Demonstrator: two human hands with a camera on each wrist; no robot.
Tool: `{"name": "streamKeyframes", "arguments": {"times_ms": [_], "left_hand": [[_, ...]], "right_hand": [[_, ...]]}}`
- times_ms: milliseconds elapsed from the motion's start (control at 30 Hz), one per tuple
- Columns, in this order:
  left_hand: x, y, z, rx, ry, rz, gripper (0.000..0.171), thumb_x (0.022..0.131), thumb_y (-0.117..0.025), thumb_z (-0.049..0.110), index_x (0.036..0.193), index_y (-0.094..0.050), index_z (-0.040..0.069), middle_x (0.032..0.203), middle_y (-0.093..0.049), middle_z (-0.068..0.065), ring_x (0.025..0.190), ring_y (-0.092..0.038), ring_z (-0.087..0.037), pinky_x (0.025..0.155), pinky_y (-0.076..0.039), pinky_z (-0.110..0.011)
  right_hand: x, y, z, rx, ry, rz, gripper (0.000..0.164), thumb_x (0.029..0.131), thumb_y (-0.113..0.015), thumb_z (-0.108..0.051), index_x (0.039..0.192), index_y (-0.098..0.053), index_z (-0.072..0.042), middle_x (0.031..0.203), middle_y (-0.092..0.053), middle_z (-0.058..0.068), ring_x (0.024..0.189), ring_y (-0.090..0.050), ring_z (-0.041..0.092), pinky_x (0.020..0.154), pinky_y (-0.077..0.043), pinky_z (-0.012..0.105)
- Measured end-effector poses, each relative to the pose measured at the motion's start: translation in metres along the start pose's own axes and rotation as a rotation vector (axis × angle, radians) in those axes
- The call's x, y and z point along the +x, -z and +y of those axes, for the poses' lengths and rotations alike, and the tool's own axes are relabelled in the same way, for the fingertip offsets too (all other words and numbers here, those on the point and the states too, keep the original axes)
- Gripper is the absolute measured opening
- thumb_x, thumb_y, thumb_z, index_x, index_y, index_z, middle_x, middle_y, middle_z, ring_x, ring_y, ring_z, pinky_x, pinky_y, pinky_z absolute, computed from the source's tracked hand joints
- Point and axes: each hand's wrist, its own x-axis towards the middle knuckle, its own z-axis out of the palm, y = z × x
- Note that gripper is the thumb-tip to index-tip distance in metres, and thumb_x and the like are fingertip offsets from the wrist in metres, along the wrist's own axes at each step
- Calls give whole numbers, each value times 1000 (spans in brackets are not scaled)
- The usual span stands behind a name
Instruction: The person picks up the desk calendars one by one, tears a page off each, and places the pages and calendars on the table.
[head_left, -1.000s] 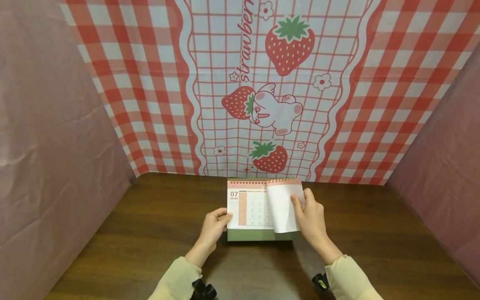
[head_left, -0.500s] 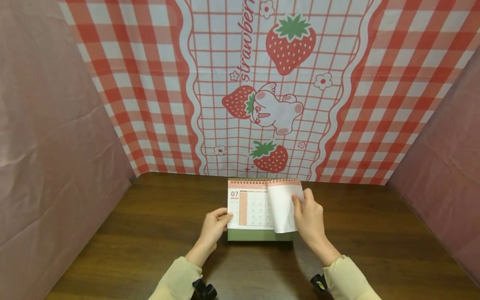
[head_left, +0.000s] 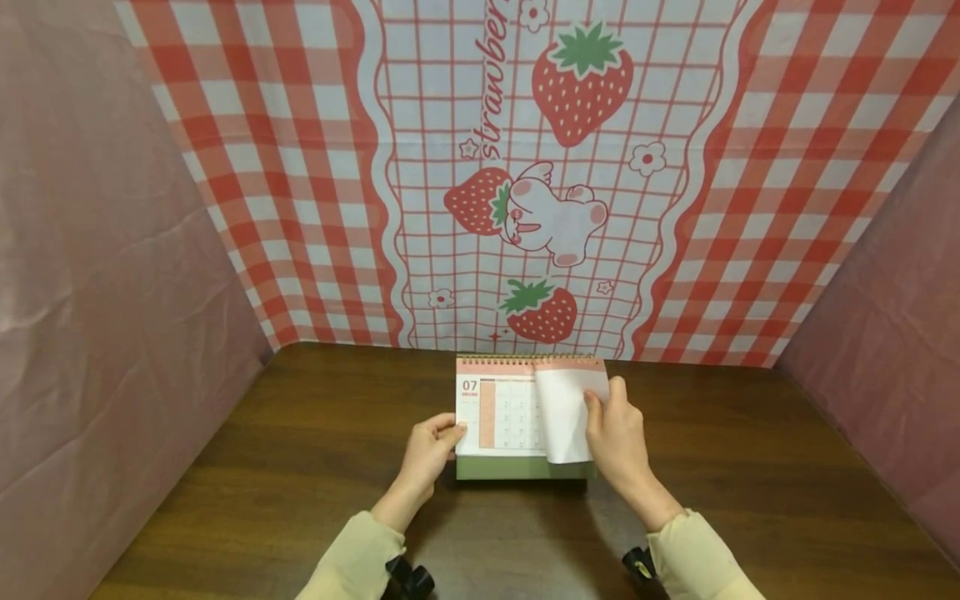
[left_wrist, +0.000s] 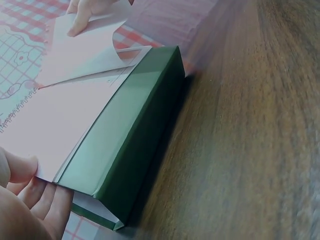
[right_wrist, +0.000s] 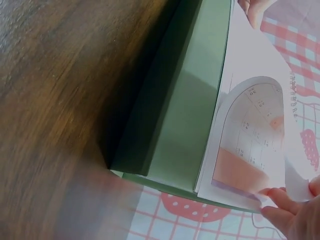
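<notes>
A spiral-bound desk calendar (head_left: 513, 412) with a green stand (head_left: 517, 468) stands on the wooden table, its visible page marked 07. My left hand (head_left: 426, 457) grips the calendar's left edge, thumb on the front; in the left wrist view its other fingers (left_wrist: 54, 210) go behind. At the right side my right hand (head_left: 621, 437) holds a page (head_left: 564, 417) curled over toward the left, its blank white back showing. In the right wrist view, printed date boxes (right_wrist: 255, 127) show inside the curl. The right fingertips (right_wrist: 282, 200) are at the page's edge, near the calendar's corner.
A strawberry-print checked cloth (head_left: 540, 208) hangs just behind the calendar. Pinkish cloth walls (head_left: 127, 275) close off both sides. The brown table (head_left: 262, 467) spreads to the left, right and front. Dark wrist cameras (head_left: 408, 577) sit by both sleeves.
Almost nothing differs. The head view has shifted very slightly, and both hands keep their hold on the calendar and the curled page.
</notes>
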Motion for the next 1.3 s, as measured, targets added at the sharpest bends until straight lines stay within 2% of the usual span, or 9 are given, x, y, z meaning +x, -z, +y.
{"name": "streamKeyframes", "arguments": {"times_ms": [133, 333, 467, 633, 867, 967, 1100, 1167, 1300], "left_hand": [[2, -1, -3, 7, -7, 3, 24, 87, -56, 7, 105, -60, -9, 91, -67, -18, 63, -55, -6, 59, -46, -27], [5, -2, -9, 17, -1, 17, 25, 87, -57, 9, 106, -61, -7, 89, -68, -14, 63, -55, -5, 59, -46, -25], [6, -3, -9, 14, 0, 23, 24, 87, -58, 9, 105, -61, -7, 87, -68, -11, 63, -55, -5, 59, -46, -26], [7, -4, -8, 10, -1, 15, 24, 87, -58, 9, 104, -61, -7, 85, -68, -10, 62, -55, -5, 59, -45, -27], [7, -7, -6, 3, 2, -8, 25, 88, -57, 9, 106, -60, -8, 87, -68, -12, 62, -55, -5, 59, -45, -26], [2, -9, 2, 5, -4, -20, 25, 88, -56, 8, 105, -60, -9, 86, -68, -13, 62, -54, -6, 59, -45, -27], [2, -7, 0, 13, -6, -18, 25, 88, -56, 8, 106, -60, -9, 88, -68, -14, 63, -55, -6, 60, -46, -27], [6, -5, -9, 16, -1, -5, 25, 88, -56, 9, 106, -60, -7, 88, -68, -13, 64, -56, -6, 60, -46, -26], [5, -1, -11, 21, -9, 5, 25, 87, -56, 9, 105, -60, -8, 88, -68, -13, 65, -56, -6, 60, -46, -26]], "right_hand": [[0, 2, 5, 5, -11, -9, 22, 86, -59, -5, 83, -38, 1, 54, -45, 15, 47, -47, 27, 40, -36, 35], [-2, 8, 13, 5, -10, -23, 22, 87, -57, -4, 82, -37, 1, 51, -38, 8, 47, -39, 21, 39, -32, 30], [0, 11, 14, 18, -14, -49, 21, 89, -56, -7, 83, -37, 1, 52, -38, 8, 48, -40, 20, 40, -32, 30], [2, 16, 17, 34, -58, -76, 21, 90, -55, -11, 84, -39, 0, 54, -41, 8, 50, -42, 20, 42, -34, 30], [2, 20, 21, 49, -73, -82, 20, 89, -56, -12, 86, -41, 0, 55, -44, 9, 51, -44, 20, 42, -36, 30], [1, 21, 23, 49, -73, -81, 20, 89, -56, -12, 86, -41, 0, 54, -43, 8, 51, -44, 19, 42, -35, 29], [-1, 19, 24, 61, -73, -84, 20, 89, -56, -12, 85, -41, 0, 54, -42, 6, 50, -43, 18, 42, -35, 28], [-3, 17, 23, 74, -73, -89, 19, 89, -56, -12, 85, -41, 0, 54, -42, 6, 50, -42, 17, 42, -35, 27], [-4, 14, 22, 92, -71, -97, 19, 89, -57, -12, 85, -41, -1, 53, -38, 2, 49, -40, 15, 41, -34, 25]]}}
